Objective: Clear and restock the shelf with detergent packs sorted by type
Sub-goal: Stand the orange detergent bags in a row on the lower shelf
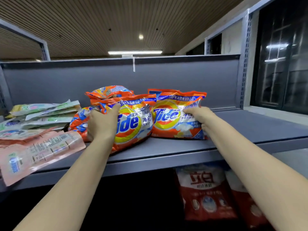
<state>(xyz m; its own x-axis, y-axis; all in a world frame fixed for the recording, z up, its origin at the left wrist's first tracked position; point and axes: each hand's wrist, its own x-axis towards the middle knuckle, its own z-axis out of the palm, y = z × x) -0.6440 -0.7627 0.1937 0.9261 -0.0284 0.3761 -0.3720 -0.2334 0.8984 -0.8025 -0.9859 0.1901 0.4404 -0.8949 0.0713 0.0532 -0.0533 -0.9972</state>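
Both forearms reach up from the bottom edge to orange detergent bags on the grey shelf point(166, 157).

Left hand point(101, 124) lies over the front of the left Tide bag point(131, 124), fingers curved around its soft bulge, thumb up at the top seam; right hand point(200, 117) grips the right Tide bag point(173, 119) at its right side, fingers curled into the crinkled film. These two glossy, pillow-like bags stand side by side, touching, with more orange bags point(108, 92) behind and at the left. Sorting seems to be partly done: the orange type is grouped in the middle, but the flat green and white pouches point(46, 112) and the pink pouches point(40, 150) at the left lie in a loose, slanting pile, one pink corner hanging over the shelf edge. Red and white bags point(205, 192) stand on the lower shelf. Right part of the metal shelf is smooth and matte.
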